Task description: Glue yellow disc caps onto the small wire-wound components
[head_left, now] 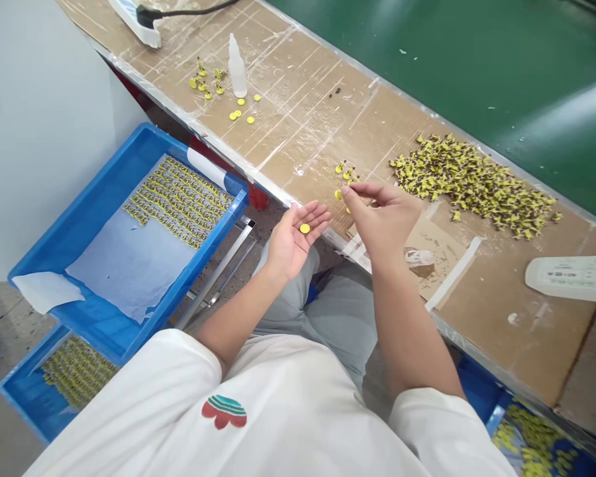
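My left hand is palm up with its fingers stretched out. A round yellow disc lies on it. Over the table edge, my right hand is pinched, thumb against fingers. At its fingertips shows a small yellow piece, its exact shape partly hidden. Just beyond the right hand, several small yellow figures with dark tips stand on round bases. To the right lies a big heap of yellow and dark figures.
A dropper bottle stands among yellow discs and figures. A larger bottle lies at the right. Left of me, a blue tray holds rows of figures above another blue tray. A power strip lies far left.
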`<state>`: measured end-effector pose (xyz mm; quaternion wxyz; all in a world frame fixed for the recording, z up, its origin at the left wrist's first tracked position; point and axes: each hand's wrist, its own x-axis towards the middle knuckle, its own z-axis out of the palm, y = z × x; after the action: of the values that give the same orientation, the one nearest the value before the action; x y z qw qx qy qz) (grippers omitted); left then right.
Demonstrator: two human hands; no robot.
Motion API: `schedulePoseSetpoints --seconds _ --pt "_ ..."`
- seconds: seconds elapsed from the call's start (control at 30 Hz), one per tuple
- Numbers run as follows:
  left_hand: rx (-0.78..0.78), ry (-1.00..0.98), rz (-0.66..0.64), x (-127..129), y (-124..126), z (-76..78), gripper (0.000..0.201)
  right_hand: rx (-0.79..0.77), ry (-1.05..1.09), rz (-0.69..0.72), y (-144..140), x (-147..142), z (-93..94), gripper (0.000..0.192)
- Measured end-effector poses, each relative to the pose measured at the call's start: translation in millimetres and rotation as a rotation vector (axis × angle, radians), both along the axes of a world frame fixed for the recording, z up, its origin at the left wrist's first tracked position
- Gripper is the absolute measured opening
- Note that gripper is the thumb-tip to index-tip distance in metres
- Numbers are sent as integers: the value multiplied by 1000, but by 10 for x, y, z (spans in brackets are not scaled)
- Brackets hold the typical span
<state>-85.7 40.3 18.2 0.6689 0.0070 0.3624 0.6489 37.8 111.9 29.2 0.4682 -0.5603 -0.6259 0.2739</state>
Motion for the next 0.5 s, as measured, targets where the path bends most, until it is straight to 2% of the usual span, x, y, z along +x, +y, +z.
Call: schedulePoseSetpoints --seconds 0.1,0.2,0.37,0.5 --pt "19 -31 1 -87 -6 -16 36 -11 -328 26 260 3 -28 17" --pt "44 -48 -5 -131 -19 -25 30 -38 -550 30 446 -31 -112 21" --pt "57 -65 -8 -167 -27 -56 25 -42 -692 12 561 -77 -246 25" --pt "31 -46 -11 -187 -23 -72 24 -48 -740 20 570 -81 -276 24"
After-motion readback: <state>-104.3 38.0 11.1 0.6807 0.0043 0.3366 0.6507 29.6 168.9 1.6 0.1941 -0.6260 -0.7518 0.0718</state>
